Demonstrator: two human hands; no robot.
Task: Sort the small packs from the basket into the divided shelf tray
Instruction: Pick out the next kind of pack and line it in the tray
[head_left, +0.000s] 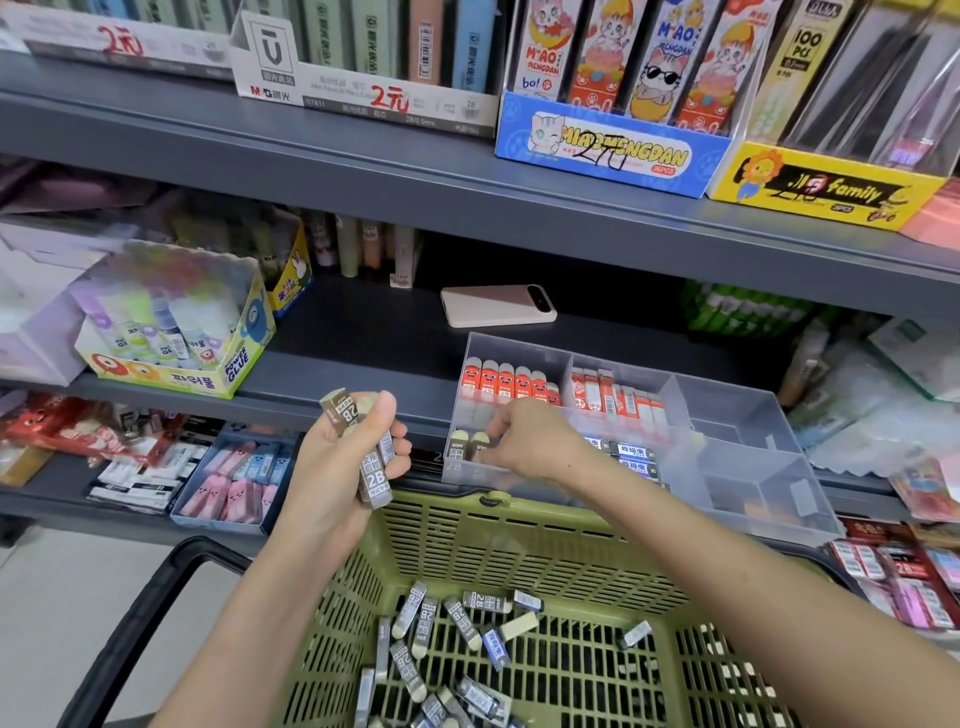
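A green mesh basket (524, 535) sits below me with several small grey 2B packs (462, 623) loose on its floor. My left hand (353, 457) is held above the basket's far left corner and grips several grey 2B packs (375, 480). A clear divided tray (737, 415) stands on the shelf edge, with red packs (504, 382) and orange-white packs (618, 400) in its back compartments. My right hand (535, 441) reaches into the tray's front left compartment, fingers pinched on a grey pack next to two standing grey packs (467, 441).
A pink-white phone (498, 305) lies on the dark shelf behind the tray. A glue-stick display box (171, 332) stands to the left. Blue bins of small packs (234, 478) fill the lower shelf. The basket's black handle (156, 597) hangs at the left.
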